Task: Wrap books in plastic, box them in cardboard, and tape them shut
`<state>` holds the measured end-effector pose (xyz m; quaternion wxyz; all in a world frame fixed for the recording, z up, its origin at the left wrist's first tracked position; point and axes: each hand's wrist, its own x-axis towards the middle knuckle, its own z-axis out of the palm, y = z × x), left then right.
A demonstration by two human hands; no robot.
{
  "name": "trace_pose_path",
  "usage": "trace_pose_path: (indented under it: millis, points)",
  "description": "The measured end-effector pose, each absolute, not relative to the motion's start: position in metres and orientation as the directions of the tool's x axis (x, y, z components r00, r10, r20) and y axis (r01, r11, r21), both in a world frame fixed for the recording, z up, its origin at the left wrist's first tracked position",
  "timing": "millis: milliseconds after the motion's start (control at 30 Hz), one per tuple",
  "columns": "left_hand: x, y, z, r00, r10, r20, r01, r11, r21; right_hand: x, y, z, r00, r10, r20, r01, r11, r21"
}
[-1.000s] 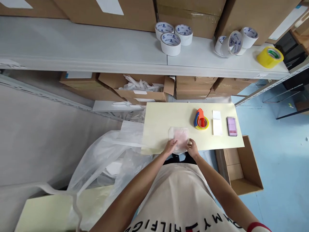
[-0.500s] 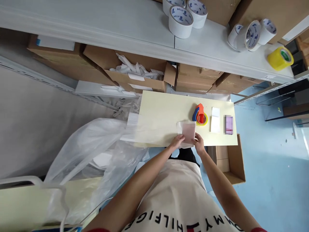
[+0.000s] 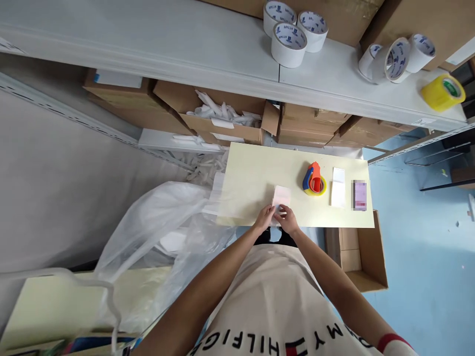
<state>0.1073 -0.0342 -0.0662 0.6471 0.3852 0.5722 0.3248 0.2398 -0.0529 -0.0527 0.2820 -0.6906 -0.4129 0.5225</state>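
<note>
A flat pale-pink packet in thin whitish wrapping (image 3: pixel 282 195) is at the near edge of the cream table (image 3: pixel 256 170). My left hand (image 3: pixel 264 218) grips its lower left side, fingers closed. My right hand (image 3: pixel 288 219) has its fingers bent and pinched on the packet's near end, close to the left fingertips. The fingers partly cover that end of the packet. To the right lies an orange and blue tape dispenser (image 3: pixel 314 179) with a yellow-edged roll, touched by neither hand.
A white paper strip (image 3: pixel 338 188) and a blurred purple item (image 3: pixel 360 196) lie on the table's right. Tape rolls (image 3: pixel 289 49) stand on the shelf above. An open carton (image 3: pixel 371 252) is below right; plastic sheeting (image 3: pixel 148 217) hangs at left.
My right hand has moved left, from the packet's right side to its near end beside my left hand. The packet now looks narrower, its loose wrapping less spread. The view has shifted slightly.
</note>
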Motion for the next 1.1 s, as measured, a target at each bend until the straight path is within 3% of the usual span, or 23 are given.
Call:
trace_pose_path:
  millis: [167,367,500,733,867,1100]
  points:
    - [0.083,-0.028,-0.071,0.109,0.874,-0.473,0.191,0.449,0.873,0.254,-0.060,-0.067,0.218,0.894,-0.391,0.412,-0.447,-0.794]
    - [0.071,-0.033,-0.073,0.109,0.881,-0.461,0.352,0.399,0.847,0.260,-0.068,-0.079,0.269,0.750,-0.604,0.035,-0.635,-0.772]
    - [0.081,-0.044,-0.075,0.155,0.859,-0.489,0.391,0.401,0.828,0.255,-0.069,-0.082,0.281,0.743,-0.607,-0.032,-0.625,-0.780]
    - [0.133,-0.048,-0.077,0.318,0.820,-0.476,0.263,0.407,0.875,0.294,-0.078,-0.061,0.406,0.736,-0.541,0.003,-0.593,-0.805]
    - [0.147,-0.041,-0.075,0.305,0.841,-0.447,0.182,0.409,0.894,0.299,-0.078,-0.044,0.436,0.775,-0.457,0.121,-0.554,-0.824]
    - [0.129,-0.032,-0.058,0.245,0.877,-0.414,0.025,0.421,0.907,0.251,-0.074,-0.030,0.294,0.897,-0.331,0.285,-0.413,-0.865]
